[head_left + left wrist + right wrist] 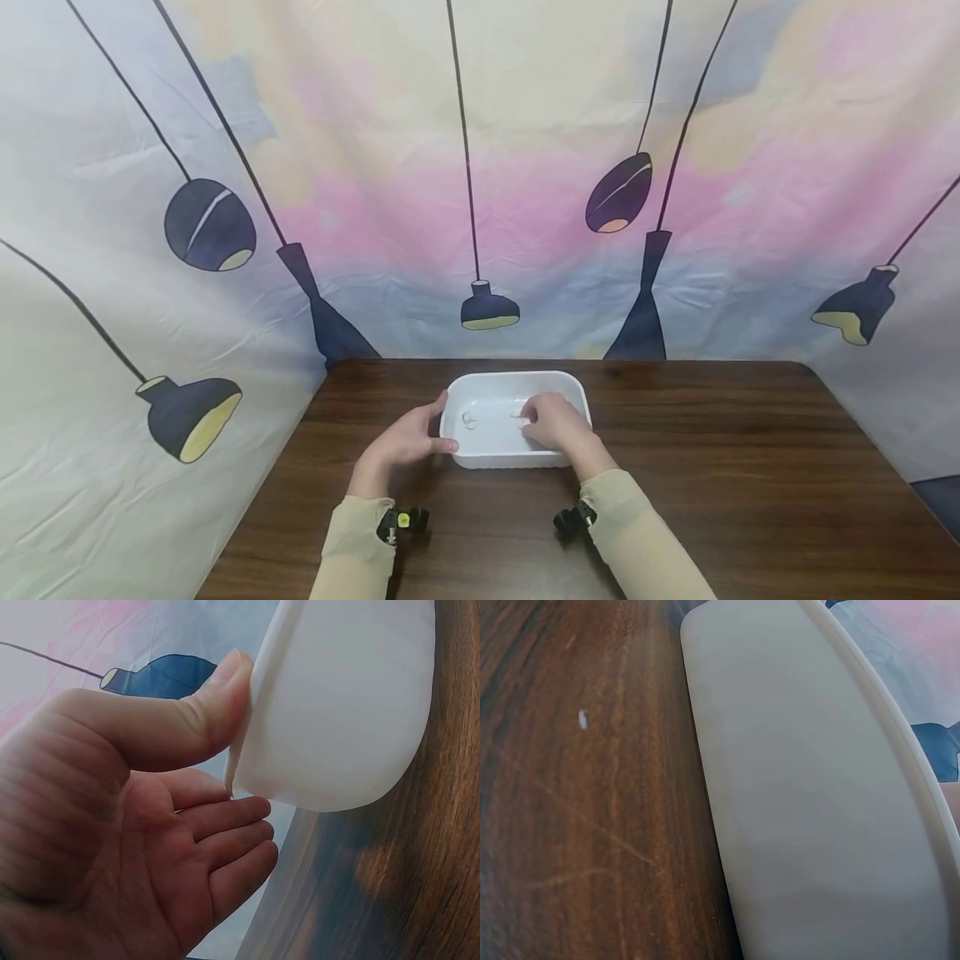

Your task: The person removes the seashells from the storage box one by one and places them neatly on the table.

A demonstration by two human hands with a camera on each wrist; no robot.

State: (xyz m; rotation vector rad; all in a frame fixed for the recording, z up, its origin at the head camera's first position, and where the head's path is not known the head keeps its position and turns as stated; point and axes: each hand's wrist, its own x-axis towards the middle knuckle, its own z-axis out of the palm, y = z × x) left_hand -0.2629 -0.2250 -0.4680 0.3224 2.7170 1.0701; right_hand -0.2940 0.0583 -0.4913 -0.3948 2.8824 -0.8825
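Observation:
A white rectangular tray (495, 460) with rounded corners stands on the wooden table. My left hand (405, 437) holds its left end, thumb at the near corner and index finger toward the far one. In the left wrist view, that thumb (221, 690) lies against the rim while the other fingers stretch out below it. My right hand (555, 421) reaches down inside the tray's right half, thumb and index finger curled at a small, thin pale piece (517, 415). Another small pale loop-shaped piece (469, 422) lies on the tray floor at left. The right wrist view shows only the tray's outer wall (802, 772).
The dark brown wooden table (720, 467) extends on both sides of the tray. A small white speck (583, 718) lies on the table near the tray. Behind and to the sides hangs a cloth (375, 167) printed with lamps.

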